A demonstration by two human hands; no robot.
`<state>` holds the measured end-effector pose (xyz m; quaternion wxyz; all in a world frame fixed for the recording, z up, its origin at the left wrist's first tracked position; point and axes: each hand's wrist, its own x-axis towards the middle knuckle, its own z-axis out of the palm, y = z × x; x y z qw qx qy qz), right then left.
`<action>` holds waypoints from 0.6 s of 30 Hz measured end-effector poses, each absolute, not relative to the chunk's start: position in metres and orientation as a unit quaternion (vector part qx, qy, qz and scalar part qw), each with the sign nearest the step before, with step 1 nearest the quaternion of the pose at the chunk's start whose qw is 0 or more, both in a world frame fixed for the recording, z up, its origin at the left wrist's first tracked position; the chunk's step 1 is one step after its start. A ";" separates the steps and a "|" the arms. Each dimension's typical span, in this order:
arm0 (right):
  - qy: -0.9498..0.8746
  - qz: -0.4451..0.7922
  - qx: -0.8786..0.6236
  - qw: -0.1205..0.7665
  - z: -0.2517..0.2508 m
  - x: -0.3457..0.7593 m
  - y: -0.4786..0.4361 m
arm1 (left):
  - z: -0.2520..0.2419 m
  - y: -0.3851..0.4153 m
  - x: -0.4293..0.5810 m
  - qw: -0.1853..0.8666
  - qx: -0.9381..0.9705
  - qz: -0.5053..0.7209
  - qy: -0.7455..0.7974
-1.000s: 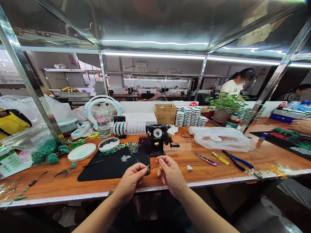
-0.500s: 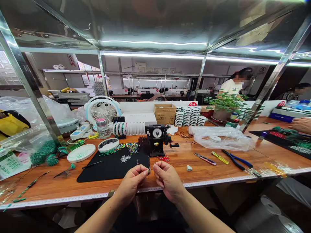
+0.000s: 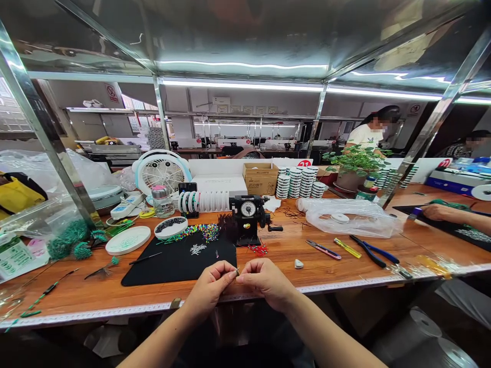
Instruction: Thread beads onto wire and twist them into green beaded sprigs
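Observation:
My left hand (image 3: pixel 210 286) and my right hand (image 3: pixel 265 282) meet over the front edge of the wooden table (image 3: pixel 322 273), fingertips pinched together. Between them is something small and thin, too small to name. Just behind my left hand, a black mat (image 3: pixel 169 266) bears colourful beads (image 3: pixel 209 232) and a small pile of white pieces (image 3: pixel 197 249). Beyond my hands stands a black winding machine (image 3: pixel 247 217) with a dial and a crank, white spools (image 3: pixel 209 202) on its left side. Red pieces (image 3: pixel 258 250) lie at its foot.
To the right lie pink-handled tweezers (image 3: pixel 324 250), a yellow screwdriver (image 3: pixel 347 248) and blue pliers (image 3: pixel 374 250). White dishes (image 3: pixel 128 241), green thread (image 3: pixel 69 243) and a fan (image 3: pixel 161 176) are at left. Another person's hand (image 3: pixel 441 212) reaches in at far right.
My right hand has moved left, its fingertips now meeting those of my left hand. The other person's hand at far right has come further over the table.

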<state>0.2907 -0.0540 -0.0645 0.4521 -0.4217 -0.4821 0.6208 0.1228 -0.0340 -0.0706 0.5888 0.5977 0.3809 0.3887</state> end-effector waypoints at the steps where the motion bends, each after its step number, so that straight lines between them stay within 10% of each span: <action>1: -0.484 0.622 -0.425 0.446 -0.065 0.291 -0.054 | -0.070 -0.034 0.123 0.587 0.601 0.385 0.381; 18: -0.462 0.659 -0.402 0.437 -0.069 0.292 -0.051 | -0.065 -0.036 0.123 0.580 0.621 0.362 0.382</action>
